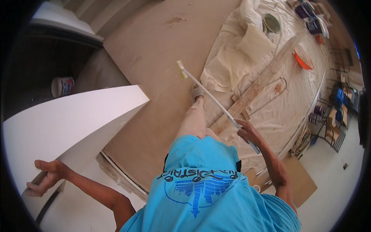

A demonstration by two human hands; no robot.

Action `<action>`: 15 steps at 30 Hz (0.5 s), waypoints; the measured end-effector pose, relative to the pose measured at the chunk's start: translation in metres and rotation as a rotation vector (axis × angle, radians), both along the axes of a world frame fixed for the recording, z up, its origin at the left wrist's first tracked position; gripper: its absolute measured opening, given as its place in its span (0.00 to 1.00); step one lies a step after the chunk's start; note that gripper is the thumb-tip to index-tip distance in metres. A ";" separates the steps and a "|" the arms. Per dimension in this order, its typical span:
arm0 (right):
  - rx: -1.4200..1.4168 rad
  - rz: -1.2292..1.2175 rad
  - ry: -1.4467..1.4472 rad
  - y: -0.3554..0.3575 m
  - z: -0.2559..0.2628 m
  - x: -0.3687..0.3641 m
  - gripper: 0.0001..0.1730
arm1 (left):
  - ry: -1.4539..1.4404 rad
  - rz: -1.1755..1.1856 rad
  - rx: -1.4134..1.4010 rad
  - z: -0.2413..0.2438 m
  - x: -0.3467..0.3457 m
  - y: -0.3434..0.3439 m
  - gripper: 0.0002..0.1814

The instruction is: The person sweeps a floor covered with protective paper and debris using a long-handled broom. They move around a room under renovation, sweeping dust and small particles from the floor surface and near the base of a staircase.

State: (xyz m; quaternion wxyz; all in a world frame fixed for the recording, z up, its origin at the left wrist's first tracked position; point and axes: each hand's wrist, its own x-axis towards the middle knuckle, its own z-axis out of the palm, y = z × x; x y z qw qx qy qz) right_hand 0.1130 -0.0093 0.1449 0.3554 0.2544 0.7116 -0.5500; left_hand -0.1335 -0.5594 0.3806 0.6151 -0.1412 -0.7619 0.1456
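Observation:
My right hand (247, 132) is closed around the lower part of a long white pole (216, 101). The pole slants forward and to the left, ending in a short crosswise head (182, 69), pale with a green strip, too small to name exactly. That head is over the brown floor (156, 58), just beyond my foot in a light shoe (198, 90); whether it touches the floor I cannot tell. At the lower left, my left hand (47, 177) grips the edge of a white wall (87, 111), thumb on the bright face and fingers spread around the corner.
Crumpled plastic sheeting (232, 63) covers the floor at right, with a long wooden plank (261, 81), an orange basin (303, 60) and a green bucket (271, 23) on it. A white bucket (62, 86) stands in the dark recess at left. Stacked furniture (333, 121) lines the right.

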 end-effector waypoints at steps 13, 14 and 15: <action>0.118 0.521 -0.131 0.022 -0.121 -0.203 0.28 | -0.046 0.097 0.052 -0.006 0.001 0.000 0.41; 0.179 0.496 -0.120 0.036 -0.118 -0.219 0.28 | -0.049 0.106 0.083 -0.007 0.000 0.002 0.43; 0.220 0.494 -0.086 0.046 -0.108 -0.239 0.29 | -0.052 0.105 0.122 -0.007 0.001 0.008 0.44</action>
